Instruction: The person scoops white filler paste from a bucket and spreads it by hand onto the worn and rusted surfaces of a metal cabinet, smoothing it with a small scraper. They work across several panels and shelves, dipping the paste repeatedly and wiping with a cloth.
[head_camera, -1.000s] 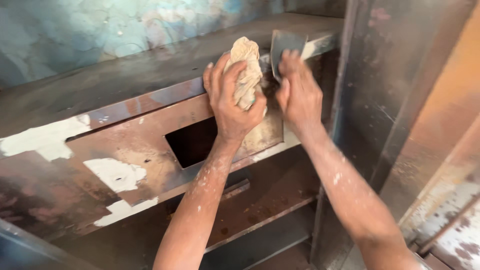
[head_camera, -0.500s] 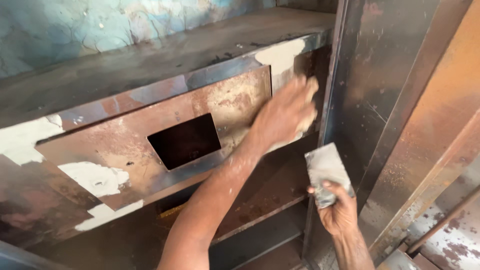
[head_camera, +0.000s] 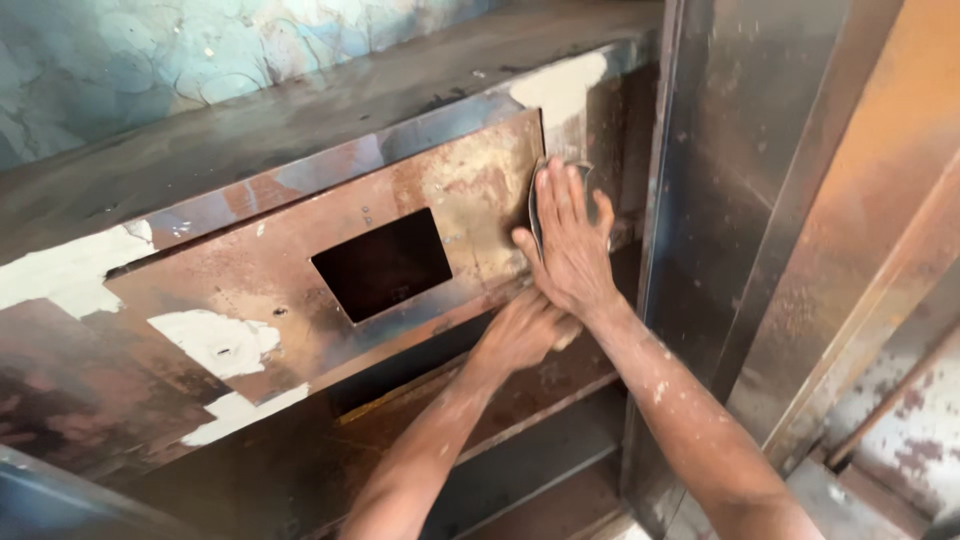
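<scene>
Rust-brown panel with off-white filler patches.
</scene>
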